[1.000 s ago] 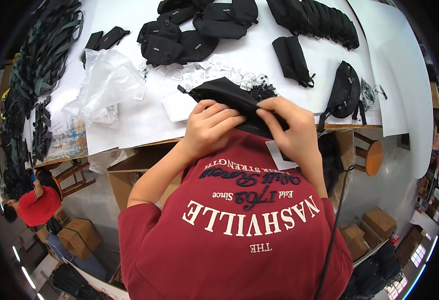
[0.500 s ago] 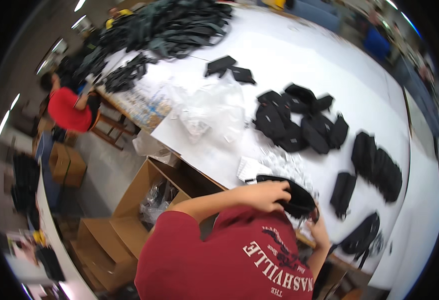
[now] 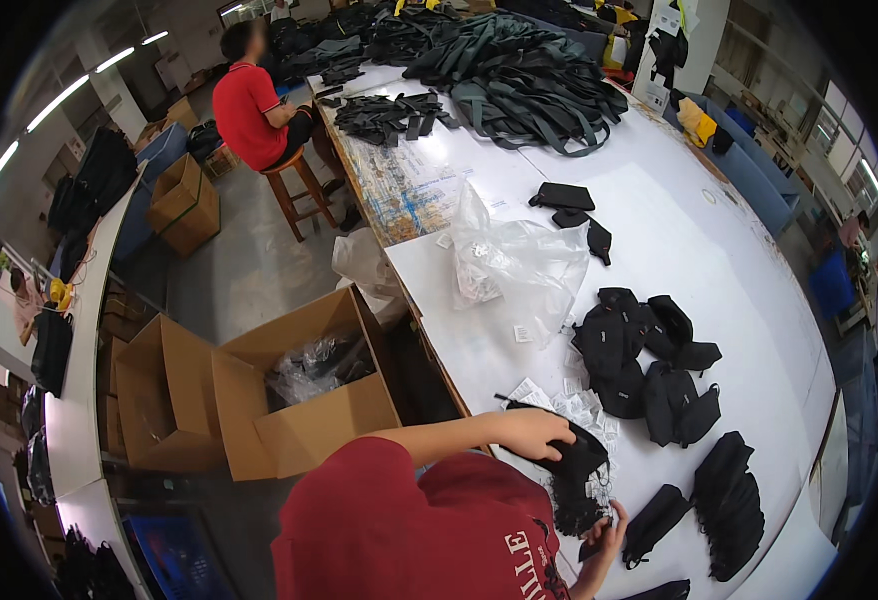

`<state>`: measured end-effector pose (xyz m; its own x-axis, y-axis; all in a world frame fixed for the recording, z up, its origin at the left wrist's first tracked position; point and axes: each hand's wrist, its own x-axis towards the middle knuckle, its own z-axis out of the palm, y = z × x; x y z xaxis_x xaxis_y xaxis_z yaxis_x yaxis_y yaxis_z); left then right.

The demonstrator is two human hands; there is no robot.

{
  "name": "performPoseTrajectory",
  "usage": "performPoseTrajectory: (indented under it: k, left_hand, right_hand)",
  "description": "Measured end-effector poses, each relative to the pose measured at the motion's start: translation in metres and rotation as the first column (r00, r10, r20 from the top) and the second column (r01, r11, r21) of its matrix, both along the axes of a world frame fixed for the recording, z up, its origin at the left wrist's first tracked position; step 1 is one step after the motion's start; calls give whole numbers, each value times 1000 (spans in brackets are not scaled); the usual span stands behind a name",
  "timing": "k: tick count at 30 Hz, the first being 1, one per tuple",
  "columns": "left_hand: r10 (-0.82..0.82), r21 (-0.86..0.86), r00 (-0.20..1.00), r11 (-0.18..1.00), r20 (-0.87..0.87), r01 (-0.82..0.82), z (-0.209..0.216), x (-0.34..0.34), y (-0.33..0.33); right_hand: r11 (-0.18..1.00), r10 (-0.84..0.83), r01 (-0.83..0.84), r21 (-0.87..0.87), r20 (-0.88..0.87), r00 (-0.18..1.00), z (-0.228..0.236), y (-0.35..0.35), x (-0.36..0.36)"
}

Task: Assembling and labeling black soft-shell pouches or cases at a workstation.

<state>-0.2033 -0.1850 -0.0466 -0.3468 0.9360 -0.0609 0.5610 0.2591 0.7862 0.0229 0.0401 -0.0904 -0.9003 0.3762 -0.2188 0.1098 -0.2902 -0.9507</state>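
Observation:
My left hand (image 3: 531,434) is closed over the edge of a black fabric pouch (image 3: 585,456), which is tilted above the near edge of the white table. Below the pouch is a bunch of thin black cords or pulls (image 3: 576,508). Beside that bunch, my right hand (image 3: 607,540) has its fingers curled around a small dark piece whose kind I cannot make out. Small white printed tags (image 3: 581,408) lie loosely spread just beyond the pouch. A single black pouch (image 3: 656,524) rests to the right of my right hand.
A heap of black pouches (image 3: 619,345) and a stacked row (image 3: 727,505) occupy the table's right. A clear plastic bag (image 3: 519,255) lies beyond the tags; dark straps (image 3: 519,80) pile at the far end. Open cartons (image 3: 329,410) stand left. A person in red (image 3: 249,115) sits on a stool.
The view has swung to the right and down. My right hand has come away from the pouch's rim and is now lower, by the black cords. My left hand still holds the pouch.

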Motion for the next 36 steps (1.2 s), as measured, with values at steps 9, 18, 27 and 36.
performPoseTrajectory:
  k: [9, 18, 27, 36]
  left_hand:
    - [-46, -60, 998, 997, 40, 48, 4, -10, -2]
    - [-156, -58, 984, 985, 85, 161, 5, -4, 8]
    - [-322, 136, 927, 944, 190, 300, 25, 14, 25]
    - [-449, 14, 893, 894, 35, 449, 50, 44, 54]
  right_hand:
    - [983, -99, 39, 180, 338, 936, 61, 23, 31]
    - [991, 125, -129, 17, 145, 981, 52, 34, 65]
    - [404, -596, 149, -903, -137, 791, -5, 51, 16]
    - [430, -472, -177, -885, -388, 792, -33, 43, -3]
